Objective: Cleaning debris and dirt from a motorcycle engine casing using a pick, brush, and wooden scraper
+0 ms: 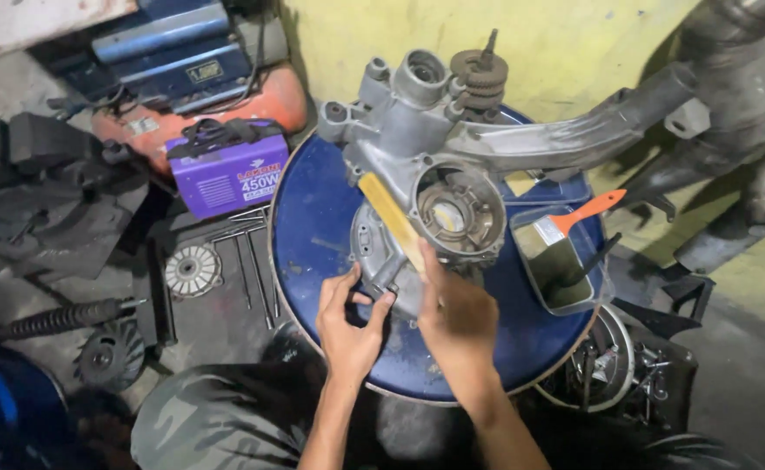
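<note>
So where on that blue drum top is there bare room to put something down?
Bare blue shows on the drum top's left side, between rim and engine case, and at the lower right below the tin. The middle is crowded: case, wooden stick, both hands.

Yellow wall at the back, stained and shadowed on the right. Grey concrete floor, grimy, cluttered. Purple welder box and orange-blue compressor stand against the wall on the left. Light dim, from above.
</note>
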